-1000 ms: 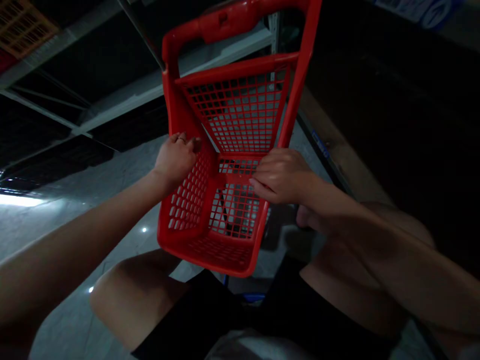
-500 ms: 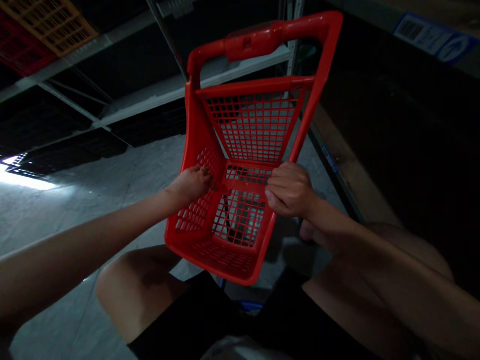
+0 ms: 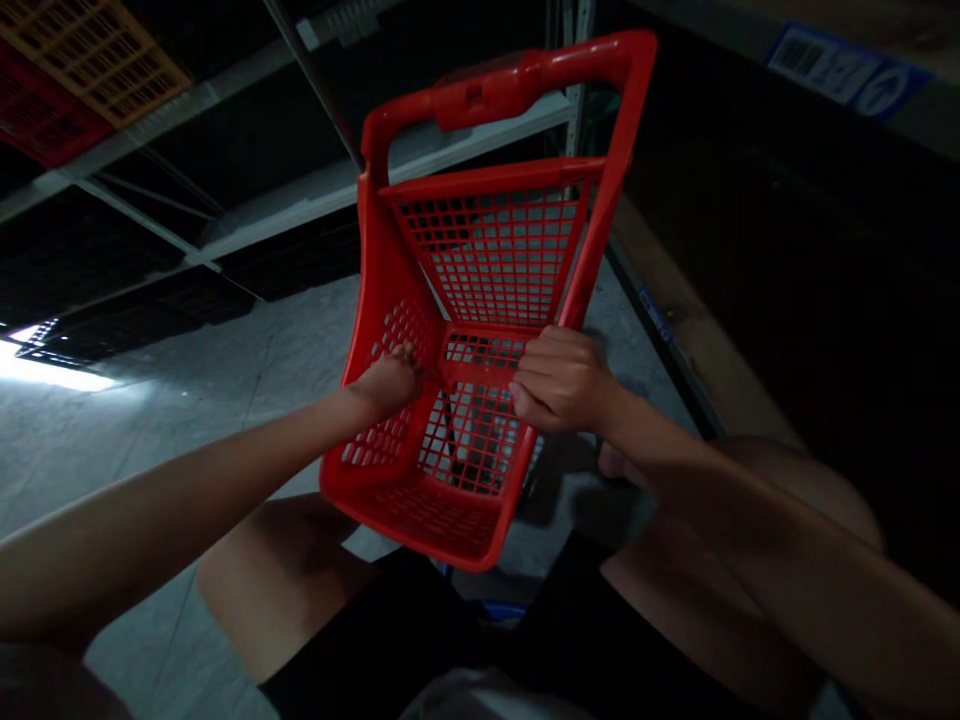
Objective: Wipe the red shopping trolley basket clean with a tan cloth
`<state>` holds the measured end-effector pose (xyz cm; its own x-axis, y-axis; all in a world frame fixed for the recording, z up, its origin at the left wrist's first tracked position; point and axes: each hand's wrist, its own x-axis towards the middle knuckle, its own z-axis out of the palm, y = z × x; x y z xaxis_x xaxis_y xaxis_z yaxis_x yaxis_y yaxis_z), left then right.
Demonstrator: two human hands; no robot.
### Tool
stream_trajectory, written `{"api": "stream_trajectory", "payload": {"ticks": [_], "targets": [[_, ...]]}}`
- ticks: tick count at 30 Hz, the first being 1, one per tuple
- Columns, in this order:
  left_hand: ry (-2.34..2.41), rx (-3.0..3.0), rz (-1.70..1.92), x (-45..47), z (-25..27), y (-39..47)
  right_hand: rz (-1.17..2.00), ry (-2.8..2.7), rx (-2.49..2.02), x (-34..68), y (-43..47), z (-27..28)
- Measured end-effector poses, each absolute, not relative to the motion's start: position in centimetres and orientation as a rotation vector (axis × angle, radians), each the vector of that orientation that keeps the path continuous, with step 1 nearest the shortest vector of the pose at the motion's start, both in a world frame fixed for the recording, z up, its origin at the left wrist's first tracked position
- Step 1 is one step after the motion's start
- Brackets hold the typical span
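Observation:
A red plastic shopping cart basket [image 3: 487, 175] with grid walls stands tilted in front of my knees, its handle at the far top. My right hand [image 3: 564, 380] is wrapped around the basket's right rim, knuckles up. My left hand [image 3: 391, 382] reaches over the left rim into the basket, close to the perforated left side wall. Its fingers are curled and turned away from me, and what they hold, if anything, is hidden. Through the grid bottom, dark parts under the basket show faintly.
Metal shelving [image 3: 277, 215] runs behind on the left, with yellow [image 3: 97, 50] and dark red crates [image 3: 49, 110] on top. A wooden-edged rack [image 3: 697, 320] bearing a blue-and-white barcode label [image 3: 840, 68] stands at right. Something blue [image 3: 501, 611] shows between my legs. Grey floor [image 3: 195, 400] lies at left.
The basket and my right hand appear slightly further left in view. My left hand has moved slightly within the basket, its fingers now more curled.

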<state>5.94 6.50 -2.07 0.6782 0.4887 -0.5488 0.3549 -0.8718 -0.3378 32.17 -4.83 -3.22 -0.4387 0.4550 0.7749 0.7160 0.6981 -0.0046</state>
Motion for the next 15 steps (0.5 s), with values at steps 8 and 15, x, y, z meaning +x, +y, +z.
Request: {"api": "stream_trajectory", "payload": {"ticks": [8,15], "targets": [[-0.707,-2.579,0.719,7.2,-0.2,10.8,-0.346,-2.158,-0.900,32.8,-4.7,-3.5],[-0.929,-2.454,0.469,9.7,1.3,14.6,-0.371,-2.120,-0.851,33.0,-4.6,-3.7]]}}
